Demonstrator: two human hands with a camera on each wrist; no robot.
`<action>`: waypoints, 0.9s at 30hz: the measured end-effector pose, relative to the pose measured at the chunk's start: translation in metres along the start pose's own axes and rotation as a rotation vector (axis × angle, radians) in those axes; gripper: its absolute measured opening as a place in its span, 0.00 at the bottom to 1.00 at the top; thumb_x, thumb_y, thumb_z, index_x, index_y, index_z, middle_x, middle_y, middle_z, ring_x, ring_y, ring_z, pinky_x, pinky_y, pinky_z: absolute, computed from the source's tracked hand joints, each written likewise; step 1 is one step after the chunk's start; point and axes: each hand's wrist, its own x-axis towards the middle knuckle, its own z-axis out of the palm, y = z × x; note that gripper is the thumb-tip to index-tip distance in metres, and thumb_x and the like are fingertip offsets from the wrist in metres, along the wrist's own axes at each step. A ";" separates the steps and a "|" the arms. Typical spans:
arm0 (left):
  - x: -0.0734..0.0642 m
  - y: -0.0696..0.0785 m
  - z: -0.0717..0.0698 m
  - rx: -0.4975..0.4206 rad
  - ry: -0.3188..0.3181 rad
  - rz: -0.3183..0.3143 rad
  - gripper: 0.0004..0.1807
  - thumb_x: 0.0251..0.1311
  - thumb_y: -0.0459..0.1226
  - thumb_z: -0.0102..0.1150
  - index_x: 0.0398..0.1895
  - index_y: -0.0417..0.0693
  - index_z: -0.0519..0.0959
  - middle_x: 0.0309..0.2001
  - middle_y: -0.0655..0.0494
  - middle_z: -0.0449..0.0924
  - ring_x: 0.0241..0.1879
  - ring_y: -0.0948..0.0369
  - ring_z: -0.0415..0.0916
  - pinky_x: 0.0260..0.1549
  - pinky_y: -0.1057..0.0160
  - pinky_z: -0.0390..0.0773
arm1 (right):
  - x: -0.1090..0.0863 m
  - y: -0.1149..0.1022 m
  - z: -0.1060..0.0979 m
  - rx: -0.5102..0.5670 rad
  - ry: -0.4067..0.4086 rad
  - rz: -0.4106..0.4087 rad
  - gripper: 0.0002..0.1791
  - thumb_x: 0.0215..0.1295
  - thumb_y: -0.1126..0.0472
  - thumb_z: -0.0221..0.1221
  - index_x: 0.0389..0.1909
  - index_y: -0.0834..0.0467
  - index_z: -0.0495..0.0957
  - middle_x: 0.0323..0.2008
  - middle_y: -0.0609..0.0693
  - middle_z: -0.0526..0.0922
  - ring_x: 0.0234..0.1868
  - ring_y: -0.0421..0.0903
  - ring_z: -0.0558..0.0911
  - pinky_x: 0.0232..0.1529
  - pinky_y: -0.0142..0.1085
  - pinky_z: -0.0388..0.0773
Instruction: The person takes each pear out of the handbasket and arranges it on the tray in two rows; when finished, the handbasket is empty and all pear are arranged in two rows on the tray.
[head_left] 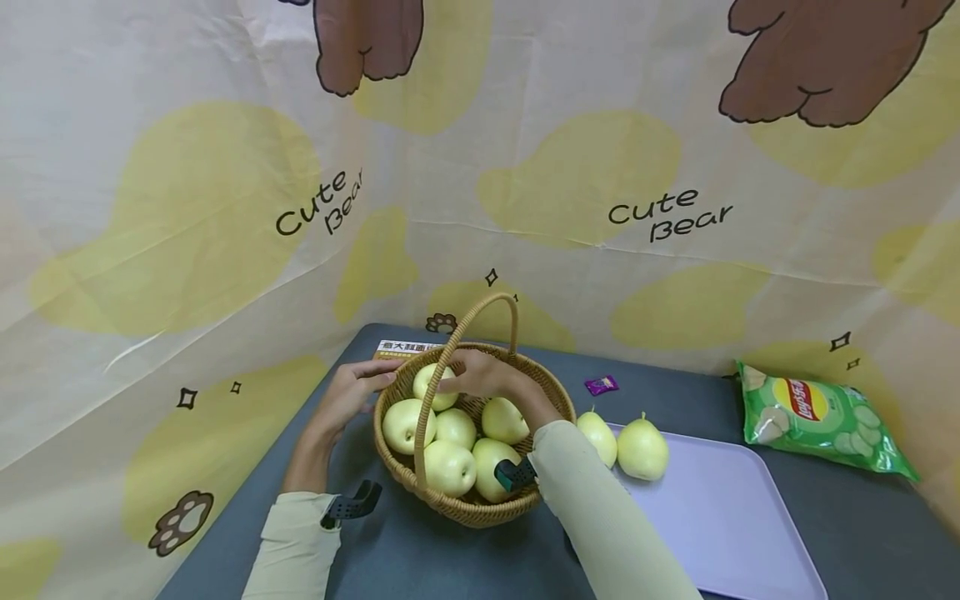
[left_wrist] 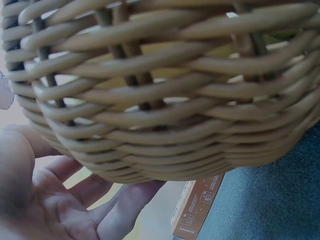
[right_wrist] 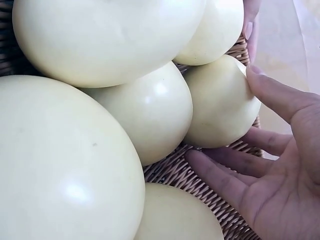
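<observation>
A wicker basket (head_left: 480, 512) with a tall arched handle holds several pale yellow-green pears (head_left: 450, 468). My right hand (head_left: 480, 372) reaches into the back of the basket and holds a pear (right_wrist: 220, 102), its thumb on one side and its fingers curled round the lower side. At the basket's left rim is my left hand (head_left: 352, 396), fingers extended and touching the edge. In the left wrist view, that hand's palm (left_wrist: 62, 200) faces the woven wall, with the fingers partly hidden behind it.
Two pears (head_left: 642, 450) sit at the near-left part of a lilac tray (head_left: 738, 517) on the right. A purple-wrapped sweet (head_left: 602, 384) lies behind them. A green bag of crisps (head_left: 821, 421) is at far right. Behind the basket is a printed box (head_left: 397, 348).
</observation>
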 end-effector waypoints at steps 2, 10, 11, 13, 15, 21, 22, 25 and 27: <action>0.000 0.000 0.000 -0.001 -0.001 -0.002 0.22 0.78 0.41 0.57 0.70 0.47 0.80 0.73 0.43 0.73 0.65 0.45 0.74 0.43 0.56 0.83 | 0.000 0.001 0.001 0.012 0.007 0.001 0.27 0.77 0.58 0.63 0.71 0.61 0.71 0.69 0.64 0.73 0.56 0.56 0.84 0.60 0.55 0.82; 0.000 -0.001 0.000 -0.007 -0.011 -0.001 0.22 0.78 0.42 0.58 0.71 0.48 0.80 0.73 0.43 0.73 0.66 0.45 0.75 0.43 0.55 0.84 | 0.000 0.000 0.002 0.025 0.032 0.006 0.29 0.75 0.59 0.65 0.71 0.62 0.70 0.70 0.64 0.71 0.56 0.58 0.84 0.60 0.55 0.82; 0.000 -0.001 0.000 -0.011 -0.013 0.000 0.22 0.78 0.42 0.58 0.71 0.48 0.80 0.74 0.44 0.72 0.66 0.44 0.75 0.44 0.54 0.85 | 0.000 -0.001 0.002 0.031 0.032 0.004 0.29 0.75 0.59 0.66 0.71 0.62 0.69 0.70 0.65 0.71 0.57 0.58 0.84 0.61 0.55 0.81; 0.000 -0.001 0.000 -0.017 -0.019 0.001 0.22 0.78 0.42 0.58 0.71 0.49 0.80 0.75 0.44 0.72 0.67 0.44 0.75 0.45 0.54 0.86 | -0.001 -0.001 0.002 0.041 0.031 0.004 0.30 0.74 0.59 0.66 0.72 0.62 0.69 0.70 0.65 0.71 0.58 0.59 0.83 0.61 0.56 0.81; 0.001 -0.002 0.000 -0.024 -0.022 0.000 0.22 0.78 0.42 0.58 0.71 0.49 0.80 0.75 0.44 0.71 0.67 0.44 0.74 0.46 0.53 0.86 | 0.000 -0.002 0.003 0.053 0.031 0.004 0.30 0.73 0.60 0.66 0.72 0.63 0.70 0.69 0.64 0.73 0.59 0.59 0.83 0.60 0.55 0.82; 0.002 -0.004 0.000 -0.042 -0.020 -0.001 0.22 0.77 0.41 0.58 0.70 0.47 0.81 0.74 0.43 0.73 0.64 0.46 0.77 0.45 0.54 0.86 | 0.001 -0.002 0.002 0.080 0.062 0.031 0.25 0.68 0.62 0.70 0.64 0.59 0.78 0.62 0.61 0.80 0.58 0.55 0.83 0.56 0.51 0.85; 0.002 -0.004 0.000 -0.045 -0.021 0.001 0.22 0.77 0.40 0.58 0.70 0.46 0.81 0.73 0.43 0.73 0.64 0.46 0.77 0.45 0.54 0.86 | 0.001 -0.002 0.002 0.086 0.068 0.035 0.24 0.67 0.63 0.71 0.63 0.59 0.78 0.61 0.60 0.80 0.57 0.55 0.84 0.56 0.52 0.85; 0.001 -0.004 -0.001 -0.046 -0.020 0.000 0.22 0.77 0.40 0.58 0.70 0.46 0.80 0.73 0.42 0.74 0.64 0.46 0.77 0.45 0.53 0.86 | 0.001 -0.002 0.001 0.094 0.078 0.036 0.26 0.65 0.63 0.72 0.62 0.59 0.78 0.60 0.61 0.81 0.56 0.55 0.85 0.56 0.52 0.85; 0.001 -0.004 -0.001 -0.042 -0.020 -0.004 0.22 0.78 0.40 0.57 0.71 0.47 0.80 0.73 0.42 0.73 0.65 0.45 0.76 0.46 0.53 0.86 | 0.002 -0.001 0.001 0.103 0.081 0.040 0.27 0.65 0.63 0.73 0.63 0.59 0.78 0.60 0.61 0.82 0.55 0.55 0.85 0.56 0.53 0.85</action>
